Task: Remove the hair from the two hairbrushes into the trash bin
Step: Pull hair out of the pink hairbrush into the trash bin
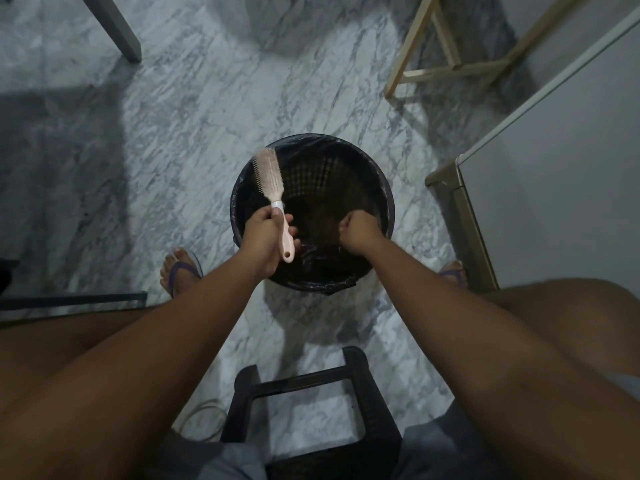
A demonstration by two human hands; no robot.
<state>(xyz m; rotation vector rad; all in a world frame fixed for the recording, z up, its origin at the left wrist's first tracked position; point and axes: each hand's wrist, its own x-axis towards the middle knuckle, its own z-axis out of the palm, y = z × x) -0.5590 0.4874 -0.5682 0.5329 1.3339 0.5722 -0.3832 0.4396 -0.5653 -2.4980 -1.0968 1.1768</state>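
Note:
A pink hairbrush (269, 176) with a white collar is held by its handle in my left hand (266, 237), its head pointing up and left over the left rim of the trash bin (388, 188). The bin is round, dark and lined with a black bag, and stands on the floor between my feet. My right hand (358, 228) is over the bin's near right side with its fingers curled closed; whether any hair is pinched in them is too dark to tell. Only one brush is in view.
A dark plastic stool (308, 393) stands under me between my knees. A white cabinet (554, 168) stands to the right of the bin, and a wooden frame (450, 64) sits at the back right. A grey furniture leg (114, 26) stands back left on the marble floor.

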